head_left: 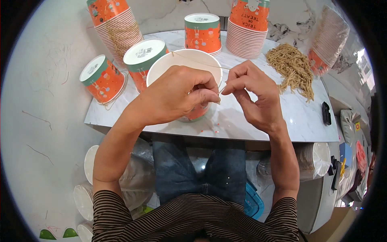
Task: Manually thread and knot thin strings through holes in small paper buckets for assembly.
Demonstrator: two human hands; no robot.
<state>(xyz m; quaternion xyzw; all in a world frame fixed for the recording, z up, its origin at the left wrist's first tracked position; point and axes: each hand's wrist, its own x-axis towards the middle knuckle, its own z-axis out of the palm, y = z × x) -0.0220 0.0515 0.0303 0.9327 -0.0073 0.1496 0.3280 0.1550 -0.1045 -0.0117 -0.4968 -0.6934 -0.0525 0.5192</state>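
Between my hands an orange paper bucket [183, 57] stands upright near the table's front edge, its white inside facing up. A thin tan string [201, 63] runs across its mouth from the far rim toward my right hand. My left hand [183, 94] is in front of the opening, thumb and forefinger pinched on the string's end. Just right of the bucket, my right hand [256, 97] pinches the string close to the left fingertips. Most of the bucket's front is hidden behind my left hand.
Upturned buckets [107, 82] and tall nested stacks [246, 34] stand along the table's left and back. A heap of tan strings [289, 64] lies at right, near a small black object [326, 113]. Wrapped bucket stacks [312, 160] and a blue basket [252, 201] are below the table.
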